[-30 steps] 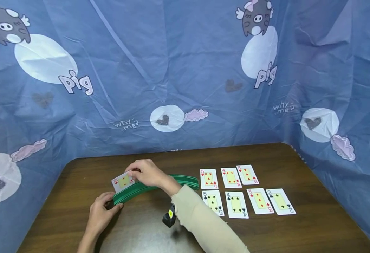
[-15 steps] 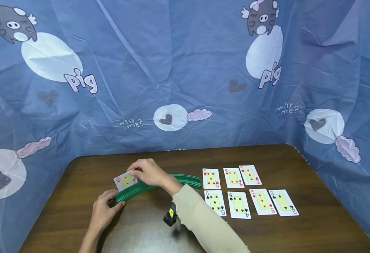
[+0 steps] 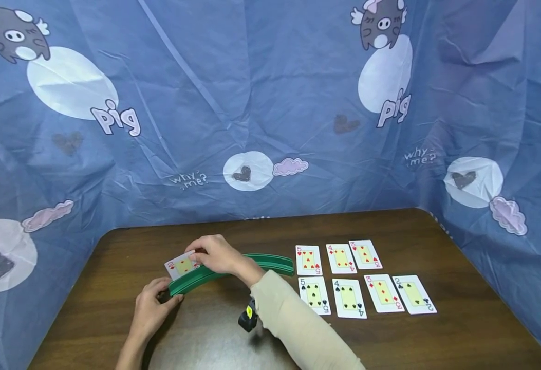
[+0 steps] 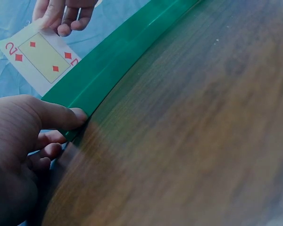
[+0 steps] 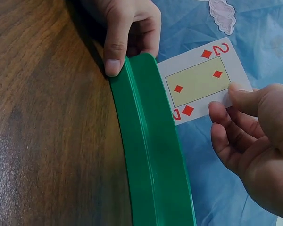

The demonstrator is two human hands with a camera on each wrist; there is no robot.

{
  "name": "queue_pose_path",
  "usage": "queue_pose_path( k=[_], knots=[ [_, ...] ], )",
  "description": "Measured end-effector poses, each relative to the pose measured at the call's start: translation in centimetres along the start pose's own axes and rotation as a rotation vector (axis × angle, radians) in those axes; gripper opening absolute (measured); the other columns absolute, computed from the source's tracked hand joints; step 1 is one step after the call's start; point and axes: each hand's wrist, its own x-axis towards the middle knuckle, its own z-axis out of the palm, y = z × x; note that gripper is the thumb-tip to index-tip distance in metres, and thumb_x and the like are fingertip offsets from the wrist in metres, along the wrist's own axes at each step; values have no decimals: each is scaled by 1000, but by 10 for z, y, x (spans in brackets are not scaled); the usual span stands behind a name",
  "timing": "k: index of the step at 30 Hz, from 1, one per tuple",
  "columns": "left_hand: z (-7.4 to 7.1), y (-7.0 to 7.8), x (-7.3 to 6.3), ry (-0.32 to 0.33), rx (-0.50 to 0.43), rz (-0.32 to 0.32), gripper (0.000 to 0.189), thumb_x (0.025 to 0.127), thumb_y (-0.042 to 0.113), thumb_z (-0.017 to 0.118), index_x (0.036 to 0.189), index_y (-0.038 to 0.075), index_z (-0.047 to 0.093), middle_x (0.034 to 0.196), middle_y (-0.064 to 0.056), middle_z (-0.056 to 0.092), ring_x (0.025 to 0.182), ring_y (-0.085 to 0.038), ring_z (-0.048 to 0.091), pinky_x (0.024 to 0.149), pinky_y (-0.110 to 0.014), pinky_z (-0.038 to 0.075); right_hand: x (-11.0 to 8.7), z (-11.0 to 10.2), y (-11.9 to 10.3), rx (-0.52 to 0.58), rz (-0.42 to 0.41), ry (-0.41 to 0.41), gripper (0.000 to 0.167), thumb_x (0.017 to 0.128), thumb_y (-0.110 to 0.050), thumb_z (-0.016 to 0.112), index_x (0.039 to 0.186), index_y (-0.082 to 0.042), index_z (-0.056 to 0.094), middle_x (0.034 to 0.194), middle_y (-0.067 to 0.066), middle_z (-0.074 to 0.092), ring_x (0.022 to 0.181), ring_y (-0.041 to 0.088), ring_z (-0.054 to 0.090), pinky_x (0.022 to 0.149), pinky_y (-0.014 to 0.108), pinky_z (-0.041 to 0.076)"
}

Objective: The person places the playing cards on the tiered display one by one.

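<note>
A curved green playing-card holder (image 3: 196, 278) stands on the table, bowing from the left hand toward the laid-out cards. My left hand (image 3: 150, 307) pinches its left end, thumb on the near side and fingers behind. With thumb and fingers, my right hand (image 3: 217, 254) holds the two of diamonds (image 5: 198, 77) by its upper right corner. That playing card stands upright and tilted at the holder's left end, its lower edge hidden behind the green wall. In the left wrist view the card's face (image 4: 42, 56) shows above the holder.
Two rows of face-up playing cards lie right of the holder, among them the five of hearts (image 3: 308, 260), four of spades (image 3: 349, 298) and two of clubs (image 3: 414, 294). A blue printed cloth (image 3: 270, 103) hangs behind the brown table (image 3: 460, 329). The right forearm crosses the holder.
The head view has shifted slightly. Both hands, the two of diamonds and the card holder stay in nearly the same places.
</note>
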Motion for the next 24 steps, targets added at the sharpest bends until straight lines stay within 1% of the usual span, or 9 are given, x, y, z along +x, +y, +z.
queue_pose_path(
  k=[4, 8, 12, 15, 19, 24],
  knots=[
    [1, 1, 0, 3, -3, 7, 32, 74, 4, 84, 104, -2, 73, 114, -19, 71, 105, -32, 61, 83, -33, 47, -3, -4, 1, 4, -3, -2, 26, 99, -20, 61, 123, -11, 70, 110, 3, 74, 92, 2, 63, 79, 11, 46],
    [2, 2, 0, 5, -4, 8, 31, 73, 4, 84, 102, -1, 73, 113, -18, 71, 104, -31, 61, 82, -31, 48, -4, -8, 6, 0, -5, 4, 30, 98, -21, 64, 125, -10, 67, 108, 2, 74, 94, 3, 65, 80, 12, 48],
    [4, 2, 0, 1, -2, -1, 31, 74, 4, 84, 103, -1, 73, 113, -18, 71, 105, -32, 61, 83, -32, 49, -11, -15, 13, 30, 14, 15, 32, 95, -19, 67, 126, -8, 66, 109, 5, 74, 95, 7, 67, 82, 13, 49],
    [5, 3, 0, 5, -3, 7, 32, 73, 4, 84, 102, -2, 74, 113, -18, 71, 104, -31, 61, 83, -33, 49, -21, -24, 20, 46, 29, 28, 32, 94, -16, 69, 124, -7, 66, 110, 9, 73, 96, 12, 68, 83, 15, 50],
    [4, 3, -1, 20, 7, 26, 31, 72, 3, 85, 101, -1, 74, 111, -17, 72, 101, -29, 61, 81, -31, 49, -39, -38, 31, 37, 27, 60, 30, 93, -15, 70, 122, -6, 67, 110, 13, 73, 95, 17, 69, 83, 19, 51],
    [1, 2, -3, 25, 13, 27, 32, 72, 4, 85, 102, -2, 74, 111, -18, 71, 104, -33, 62, 82, -32, 50, -64, -59, 45, 51, 44, 124, 28, 91, -13, 71, 117, -5, 69, 109, 15, 72, 91, 20, 69, 81, 22, 52]
  ],
)
